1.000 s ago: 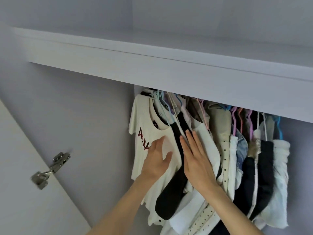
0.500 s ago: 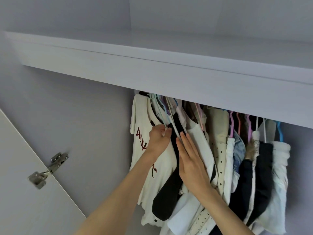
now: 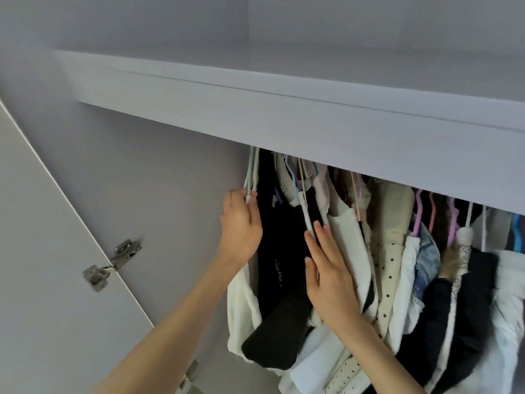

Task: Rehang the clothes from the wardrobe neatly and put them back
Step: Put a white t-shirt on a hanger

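A crowded row of clothes hangs on coloured hangers under the wardrobe shelf (image 3: 284, 120). My left hand (image 3: 241, 226) grips the pale hangers (image 3: 251, 177) at the far left, with the white T-shirt (image 3: 241, 305) pulled aside under it. A black garment (image 3: 279, 268) is exposed in the gap between my hands. My right hand (image 3: 329, 268) lies flat, fingers together, against the white and black garments to the right, pressing them away. Further right hang a white dotted piece (image 3: 387, 268), a denim item (image 3: 427, 257) and dark clothes (image 3: 468, 294).
The open wardrobe door (image 3: 42, 251) with a metal hinge (image 3: 113, 264) stands at the left. The wardrobe's bare side wall (image 3: 159, 194) is just left of the clothes. The hanging rail itself is hidden behind the shelf front.
My left hand has moved up and left from the T-shirt's front to the hangers, pulling the white T-shirt aside and exposing the black garment. My right hand stays pressed on the clothes.
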`<state>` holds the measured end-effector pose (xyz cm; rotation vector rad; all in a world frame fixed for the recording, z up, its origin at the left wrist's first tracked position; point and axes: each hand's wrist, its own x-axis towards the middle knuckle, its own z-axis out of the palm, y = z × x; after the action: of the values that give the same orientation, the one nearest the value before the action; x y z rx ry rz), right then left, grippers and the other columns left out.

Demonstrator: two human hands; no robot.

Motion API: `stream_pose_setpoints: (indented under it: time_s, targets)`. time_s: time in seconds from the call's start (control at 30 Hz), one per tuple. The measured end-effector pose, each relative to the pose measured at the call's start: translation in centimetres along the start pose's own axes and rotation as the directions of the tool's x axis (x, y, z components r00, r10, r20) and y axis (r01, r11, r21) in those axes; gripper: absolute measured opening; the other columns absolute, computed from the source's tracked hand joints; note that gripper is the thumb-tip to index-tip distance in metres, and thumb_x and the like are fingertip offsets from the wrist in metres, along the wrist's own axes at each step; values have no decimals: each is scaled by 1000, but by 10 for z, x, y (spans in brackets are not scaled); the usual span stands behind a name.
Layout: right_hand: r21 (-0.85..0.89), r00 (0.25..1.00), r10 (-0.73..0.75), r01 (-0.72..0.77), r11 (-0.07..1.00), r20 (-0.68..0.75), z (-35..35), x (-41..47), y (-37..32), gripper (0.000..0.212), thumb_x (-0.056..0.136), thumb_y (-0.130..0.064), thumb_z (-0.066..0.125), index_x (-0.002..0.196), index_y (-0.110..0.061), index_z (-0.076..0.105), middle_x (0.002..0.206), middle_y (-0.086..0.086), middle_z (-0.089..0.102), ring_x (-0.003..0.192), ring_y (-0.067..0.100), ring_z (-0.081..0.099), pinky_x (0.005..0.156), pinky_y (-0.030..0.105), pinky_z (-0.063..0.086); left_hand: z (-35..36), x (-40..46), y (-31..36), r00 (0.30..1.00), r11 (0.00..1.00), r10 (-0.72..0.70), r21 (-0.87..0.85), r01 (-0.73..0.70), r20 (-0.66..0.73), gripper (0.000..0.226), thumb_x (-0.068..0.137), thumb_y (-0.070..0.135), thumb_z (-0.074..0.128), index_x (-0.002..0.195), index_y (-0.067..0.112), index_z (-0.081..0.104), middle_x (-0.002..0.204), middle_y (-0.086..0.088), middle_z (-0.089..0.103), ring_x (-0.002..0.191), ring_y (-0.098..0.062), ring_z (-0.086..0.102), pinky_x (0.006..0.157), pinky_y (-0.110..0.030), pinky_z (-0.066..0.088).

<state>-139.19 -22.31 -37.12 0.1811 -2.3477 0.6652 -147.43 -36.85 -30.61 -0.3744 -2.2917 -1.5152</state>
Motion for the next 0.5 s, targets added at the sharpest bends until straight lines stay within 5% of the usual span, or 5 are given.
stream_pose_setpoints:
  time_s: [0.13,0.23,0.3,0.4,0.5]
  targets:
    - [83,997,71,-69,994,-16,-6,5,-3,44,92,-23,35,128,-4,54,146,6,37,140,15,21,108,36,33,-11,-45,-8,999,999,11,44,-9,-46,13,98,10,33,105,15,43,95,5,37,84,-5,43,78,-6,31]
    - [-41,999,-37,36,999,-24,-4,12,-19,39,93,-20,37,121,-3,59,140,12,46,139,22,25,114,42,23,-29,-73,-18,996,998,-35,53,39,-86,13,98,13,33,104,20,42,89,7,36,75,-7,42,73,-5,32]
    - [62,999,-54,53,997,8,-4,20,-41,38,93,-19,39,121,-3,59,134,12,52,134,21,33,115,28,20,-41,-95,-19,995,997,-55,42,59,-89,17,98,15,34,100,29,41,83,10,35,67,-6,40,66,-7,33]
    - [404,955,109,-218,888,277,-2,31,-84,34,97,-15,44,128,-7,54,128,5,56,123,14,48,104,12,29,-59,-129,-21,991,994,-101,40,105,-89,24,98,17,34,95,40,39,78,11,36,63,-6,39,60,-9,33]
    - [530,719,195,-642,554,667,6,38,-128,32,98,-15,44,126,-2,51,120,12,60,115,20,56,104,31,40,-79,-163,-26,985,987,-146,58,152,-97,23,98,18,36,95,40,41,88,11,42,72,-8,45,66,-13,35]
